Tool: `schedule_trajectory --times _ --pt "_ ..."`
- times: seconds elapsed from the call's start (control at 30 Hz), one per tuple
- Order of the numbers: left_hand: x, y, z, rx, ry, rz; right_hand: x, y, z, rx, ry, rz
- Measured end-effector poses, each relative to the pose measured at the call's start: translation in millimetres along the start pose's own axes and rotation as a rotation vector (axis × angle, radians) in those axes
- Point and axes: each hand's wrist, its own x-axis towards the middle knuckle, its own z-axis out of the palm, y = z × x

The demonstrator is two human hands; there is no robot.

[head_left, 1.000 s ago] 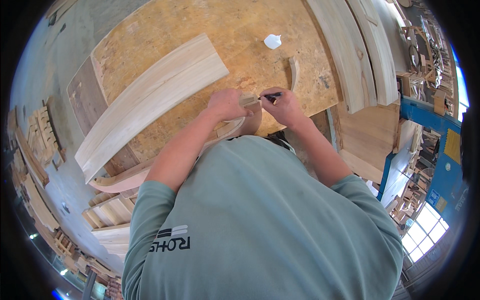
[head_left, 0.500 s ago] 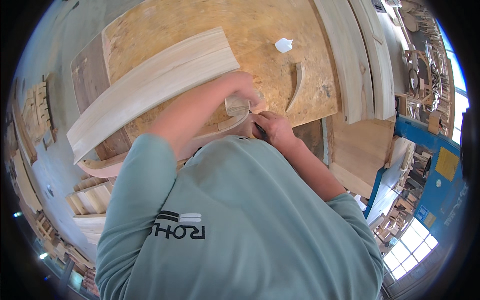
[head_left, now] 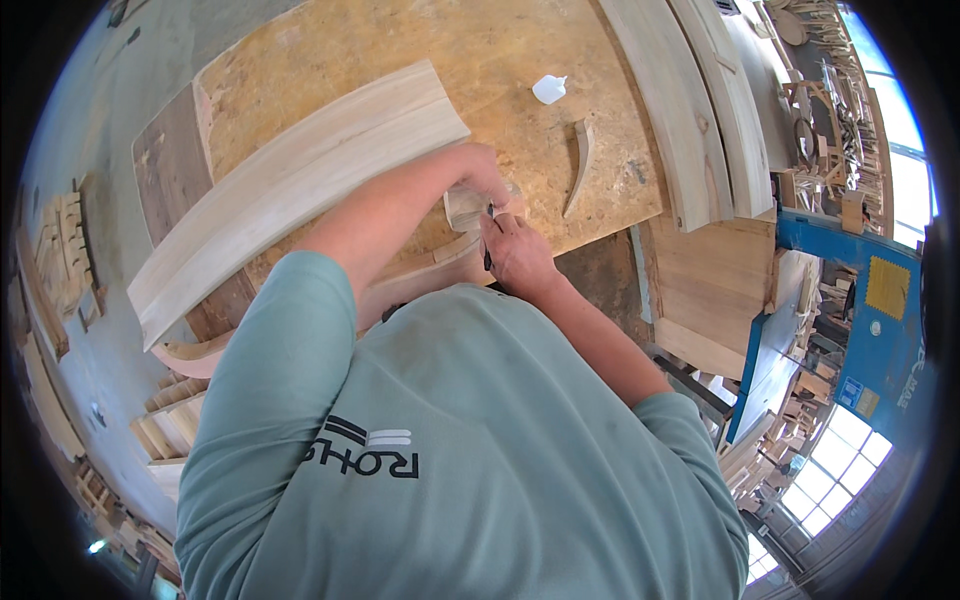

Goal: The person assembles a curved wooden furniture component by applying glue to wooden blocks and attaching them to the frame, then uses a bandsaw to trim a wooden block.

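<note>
A slim dark, pen-like tool (head_left: 487, 258) is held in my right hand (head_left: 520, 257), whose fingers are closed around it. Close by, my left hand (head_left: 483, 176) bends down at the wrist over the pale end of a wooden piece (head_left: 463, 210); its fingertips are mostly hidden. Between the bench edge and my body lies a curved wooden part (head_left: 420, 275), partly covered by my left forearm and shirt. Beyond the left forearm rests a wide, curved wooden panel (head_left: 300, 185).
On the worn plywood bench (head_left: 400, 35) lie a small white plastic bottle (head_left: 549, 89) and a thin curved wood offcut (head_left: 580, 165). Long boards (head_left: 680, 110) run along the right side. A blue machine (head_left: 875, 290) stands farther right, and stacked wood (head_left: 180, 415) sits at left.
My right hand has moved left and slightly up, closer to my left hand, with the dark tool now more upright. The whole view has shifted slightly.
</note>
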Motion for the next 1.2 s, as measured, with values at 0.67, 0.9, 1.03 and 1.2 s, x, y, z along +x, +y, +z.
schedule_trajectory --times 0.67,0.9,1.03,1.2 --pt "11 -18 3 -0.124 -0.09 -0.005 6 -1 5 0.032 -0.081 0.05" --pt "16 -24 10 -0.17 -0.056 0.056 9 -3 -16 0.263 -0.233 0.05" --pt "18 -26 10 -0.175 -0.062 0.052 -13 13 -38 0.441 0.331 0.198" --pt "12 -33 4 -0.227 -0.143 0.089 -2 87 -11 0.104 0.181 0.4"
